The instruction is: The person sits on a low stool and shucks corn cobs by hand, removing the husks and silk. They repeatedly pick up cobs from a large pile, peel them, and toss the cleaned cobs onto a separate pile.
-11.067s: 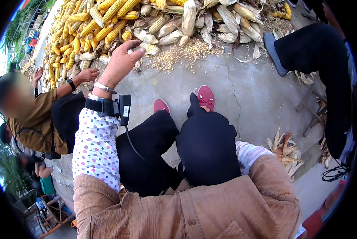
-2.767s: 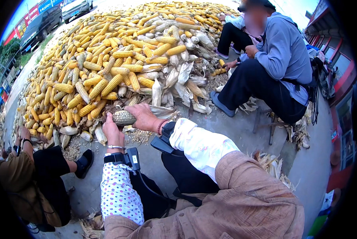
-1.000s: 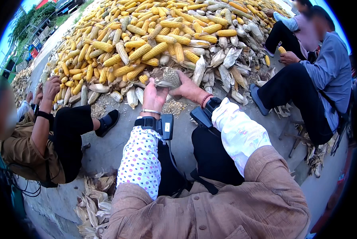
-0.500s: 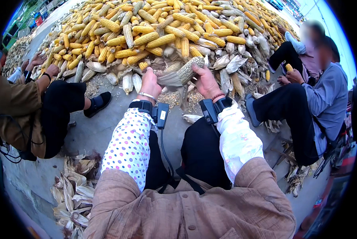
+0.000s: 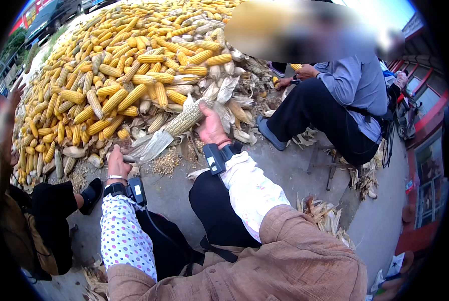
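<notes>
A pale ear of corn (image 5: 183, 120) stretches between my two hands, in front of the big pile of corn (image 5: 129, 75). My right hand (image 5: 213, 126) is closed around its upper right part. Dry husk (image 5: 153, 145) is peeled back from its lower end and trails to the left. My left hand (image 5: 118, 163) grips the gathered end of that husk, lower and nearer to me. The kernels along the ear's middle are bare. Loose kernels (image 5: 166, 161) lie scattered on the ground beneath it.
At right, a person in a blue-grey shirt (image 5: 347, 85) sits on a low stool (image 5: 329, 168), holding yellow corn. Another person's dark-shod foot (image 5: 90, 196) is at left. Husk heaps (image 5: 327, 218) lie on the concrete. Red-framed windows (image 5: 430, 178) stand far right.
My view has swung right, so the pile sits further left. The ear is still between both hands; they are further apart, with the husk drawn out longer and more of the ear bare.
</notes>
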`<state>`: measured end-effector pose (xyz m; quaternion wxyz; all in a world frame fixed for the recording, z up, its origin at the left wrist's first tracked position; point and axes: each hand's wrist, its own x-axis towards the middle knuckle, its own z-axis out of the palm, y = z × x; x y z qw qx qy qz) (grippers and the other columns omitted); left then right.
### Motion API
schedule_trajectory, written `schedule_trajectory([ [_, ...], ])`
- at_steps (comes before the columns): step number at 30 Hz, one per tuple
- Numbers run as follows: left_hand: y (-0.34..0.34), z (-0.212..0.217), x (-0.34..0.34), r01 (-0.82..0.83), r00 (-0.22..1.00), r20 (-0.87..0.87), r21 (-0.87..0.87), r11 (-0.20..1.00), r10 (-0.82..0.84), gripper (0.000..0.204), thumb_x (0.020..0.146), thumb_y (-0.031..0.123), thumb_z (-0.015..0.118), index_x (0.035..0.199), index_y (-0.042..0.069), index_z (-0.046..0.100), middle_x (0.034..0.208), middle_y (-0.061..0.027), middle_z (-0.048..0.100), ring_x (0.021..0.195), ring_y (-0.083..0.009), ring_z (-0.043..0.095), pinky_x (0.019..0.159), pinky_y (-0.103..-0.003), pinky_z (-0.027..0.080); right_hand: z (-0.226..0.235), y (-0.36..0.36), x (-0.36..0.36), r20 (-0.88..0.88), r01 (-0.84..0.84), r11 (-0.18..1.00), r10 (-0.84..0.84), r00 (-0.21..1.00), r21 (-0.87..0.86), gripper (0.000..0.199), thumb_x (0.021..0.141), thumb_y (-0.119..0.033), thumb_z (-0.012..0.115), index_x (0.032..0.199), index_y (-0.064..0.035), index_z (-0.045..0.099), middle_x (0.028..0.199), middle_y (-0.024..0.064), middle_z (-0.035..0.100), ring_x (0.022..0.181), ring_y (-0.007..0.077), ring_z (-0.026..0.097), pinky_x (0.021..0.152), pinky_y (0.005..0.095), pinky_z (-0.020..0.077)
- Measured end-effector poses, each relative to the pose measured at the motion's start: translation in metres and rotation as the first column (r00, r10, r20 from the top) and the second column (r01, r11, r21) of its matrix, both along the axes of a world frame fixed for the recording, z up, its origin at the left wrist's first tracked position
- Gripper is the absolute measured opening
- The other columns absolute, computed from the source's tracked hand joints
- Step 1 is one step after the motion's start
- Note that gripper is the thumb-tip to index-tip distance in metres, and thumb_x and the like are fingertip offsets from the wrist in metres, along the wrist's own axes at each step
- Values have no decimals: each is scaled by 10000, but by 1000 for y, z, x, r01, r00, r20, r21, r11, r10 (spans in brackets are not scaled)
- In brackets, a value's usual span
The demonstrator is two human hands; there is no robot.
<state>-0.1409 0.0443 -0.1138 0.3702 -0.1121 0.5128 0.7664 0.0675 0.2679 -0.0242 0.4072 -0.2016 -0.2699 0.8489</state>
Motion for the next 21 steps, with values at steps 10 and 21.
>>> schedule_trajectory([
  [10, 64, 50, 74, 291, 335, -691, -571, 768, -641, 563, 756, 135, 641, 1258, -41, 457, 1245, -219, 516, 1122, -303, 523, 924, -357, 420, 9, -31, -15, 519, -194, 672, -323, 792, 715, 544, 713, -274, 727, 1135, 3, 522, 978, 163, 639, 903, 256, 615, 814, 329, 465],
  [21, 80, 53, 87, 519, 557, -614, -268, 811, -559, 478, 801, 125, 684, 1217, 10, 479, 1136, -80, 565, 1004, -174, 541, 834, -288, 445, -5, -43, -31, 557, -359, 596, -185, 809, 718, 495, 724, -301, 698, 1093, -7, 546, 953, 179, 620, 905, 258, 596, 821, 327, 454],
])
